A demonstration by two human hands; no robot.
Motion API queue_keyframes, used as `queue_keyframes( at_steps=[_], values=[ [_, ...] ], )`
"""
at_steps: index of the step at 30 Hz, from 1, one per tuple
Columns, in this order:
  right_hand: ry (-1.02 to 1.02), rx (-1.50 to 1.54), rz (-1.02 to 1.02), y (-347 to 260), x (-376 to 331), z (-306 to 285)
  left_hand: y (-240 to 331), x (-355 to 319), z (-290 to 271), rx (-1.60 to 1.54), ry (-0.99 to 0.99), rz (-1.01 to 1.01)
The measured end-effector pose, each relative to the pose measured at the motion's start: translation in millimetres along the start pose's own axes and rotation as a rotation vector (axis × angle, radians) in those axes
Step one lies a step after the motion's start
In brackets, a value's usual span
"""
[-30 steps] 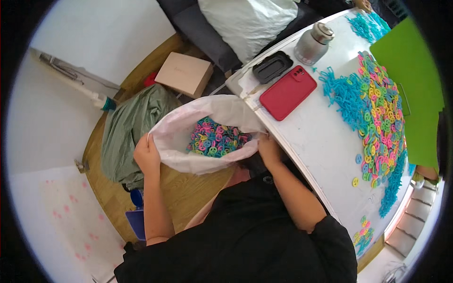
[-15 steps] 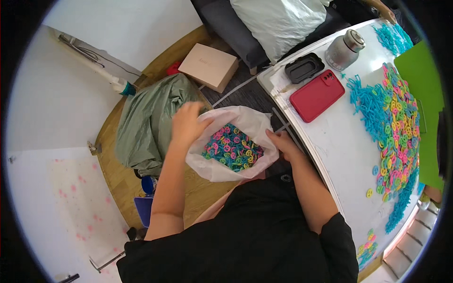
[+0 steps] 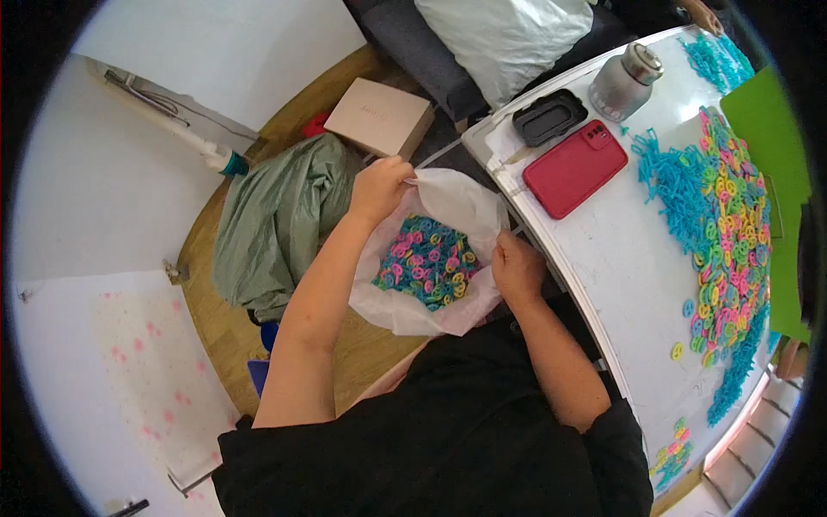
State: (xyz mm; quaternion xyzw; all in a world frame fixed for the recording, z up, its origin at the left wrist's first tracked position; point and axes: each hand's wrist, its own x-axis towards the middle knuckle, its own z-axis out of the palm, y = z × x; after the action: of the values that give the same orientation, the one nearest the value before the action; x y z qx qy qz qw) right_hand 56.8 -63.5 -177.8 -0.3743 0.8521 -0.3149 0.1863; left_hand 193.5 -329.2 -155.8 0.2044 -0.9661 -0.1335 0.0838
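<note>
A white plastic sack [image 3: 392, 314] stands with its mouth wide between my arms. Inside it lies a heap of small plastic pieces [image 3: 426, 263] in blue, pink, yellow and green. My left hand [image 3: 379, 189] is closed on the sack's far left rim, pinching the edge. On the right side my right hand [image 3: 519, 269] is closed round the rim beside the table edge. Some of its fingertips are hidden behind the plastic.
At right, a white table [image 3: 594, 284] carries a red phone [image 3: 575, 169], a black tray [image 3: 550, 118], a metal flask [image 3: 626, 82] and piled colourful pieces [image 3: 732, 258]. A green bag [image 3: 276, 220] and a cardboard box [image 3: 379, 116] rest at left. Another person's hand [image 3: 702, 15] shows far right.
My left hand has moved right and up onto the sack's far rim and closed there. The rim is pulled up at that spot. My right hand has closed more tightly on its side.
</note>
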Motion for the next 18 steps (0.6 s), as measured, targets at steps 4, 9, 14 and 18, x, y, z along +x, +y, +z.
queue_keyframes(
  at_steps=[4, 9, 14, 18],
  values=[
    [0.286, -0.020, -0.160, 17, 1, 15, 13, -37, -7, 0.127, 0.395, 0.146],
    [0.050, -0.121, 0.186, 28, 11, -2, 37, -87, -31, 0.279, 0.577, -0.317],
    [-0.091, 0.291, 0.420, 48, 29, 21, -13, -199, 13, -1.292, 0.548, -1.415],
    [-0.165, 1.218, 0.800, 32, 41, 23, 67, -234, 26, -1.685, -0.172, -1.292]
  ],
)
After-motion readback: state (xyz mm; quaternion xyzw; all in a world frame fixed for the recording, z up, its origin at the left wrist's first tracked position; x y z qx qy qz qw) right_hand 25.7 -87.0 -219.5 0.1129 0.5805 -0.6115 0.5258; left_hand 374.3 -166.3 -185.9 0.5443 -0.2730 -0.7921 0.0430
